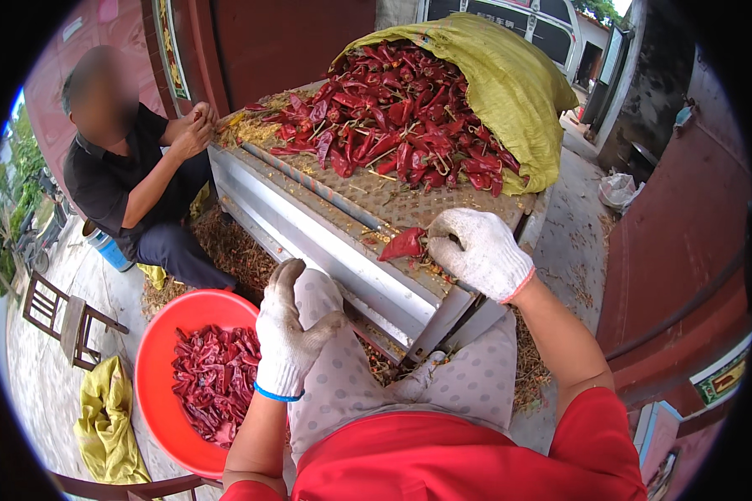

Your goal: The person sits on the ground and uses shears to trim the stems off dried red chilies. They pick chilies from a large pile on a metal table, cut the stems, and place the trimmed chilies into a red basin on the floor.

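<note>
My right hand (476, 250), in a white knit glove with a red cuff, pinches a dried red chili pepper (403, 245) at its stem end above the near corner of a metal truck bed (301, 166). My left hand (293, 332), gloved in white with a blue cuff, is raised over my thigh with fingers apart and nothing in it. Behind that hand, a red plastic basin (156, 376) holds many loose chili peppers (216, 376). A large heap of dried red chilies (401, 119) spills from a yellow woven sack (514, 81) on the bed.
A co-worker (138, 150) sits at the left, both hands together at the bed's edge. Near the basin are a wooden chair (72, 325) and a crumpled yellow sack (106, 419). A blue-and-white bucket (109, 247) stands behind the co-worker. Dry stems (225, 250) litter the ground.
</note>
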Motion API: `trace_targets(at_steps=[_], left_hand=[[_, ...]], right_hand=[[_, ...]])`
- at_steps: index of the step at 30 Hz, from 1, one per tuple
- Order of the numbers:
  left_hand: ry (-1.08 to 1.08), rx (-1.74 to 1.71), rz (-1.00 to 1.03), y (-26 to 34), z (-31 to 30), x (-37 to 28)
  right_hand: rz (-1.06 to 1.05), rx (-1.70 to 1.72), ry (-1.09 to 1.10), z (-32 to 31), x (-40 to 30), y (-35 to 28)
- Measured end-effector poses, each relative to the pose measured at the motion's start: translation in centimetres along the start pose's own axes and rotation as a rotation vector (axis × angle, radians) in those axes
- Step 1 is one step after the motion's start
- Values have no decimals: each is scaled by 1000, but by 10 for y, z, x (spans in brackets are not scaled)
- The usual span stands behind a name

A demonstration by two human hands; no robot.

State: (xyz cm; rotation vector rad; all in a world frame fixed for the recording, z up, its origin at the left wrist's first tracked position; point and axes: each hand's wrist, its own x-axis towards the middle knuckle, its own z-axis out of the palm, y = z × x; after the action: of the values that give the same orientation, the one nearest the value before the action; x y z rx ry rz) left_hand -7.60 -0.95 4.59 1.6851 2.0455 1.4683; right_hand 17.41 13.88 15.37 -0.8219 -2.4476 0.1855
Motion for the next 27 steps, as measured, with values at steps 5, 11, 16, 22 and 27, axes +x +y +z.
trace_targets(at_steps=[5,11,16,22,27], left_hand=[[-317,-616,-139,60,49,-4],[-472,-944,-374,57,65,-13],[-556,-977,-275,57,62,-12],[-623,-1016,-268,51,68,-19],[-656,-1052,-329,38,72,-26]], right_hand=[[-42,237,-20,11,-31,-30],[272,694,-32,25,-43,-29],[-229,393,132,32,-48,-19],[-178,299,108,37,-54,-28],[327,926,-60,50,-63,-27]])
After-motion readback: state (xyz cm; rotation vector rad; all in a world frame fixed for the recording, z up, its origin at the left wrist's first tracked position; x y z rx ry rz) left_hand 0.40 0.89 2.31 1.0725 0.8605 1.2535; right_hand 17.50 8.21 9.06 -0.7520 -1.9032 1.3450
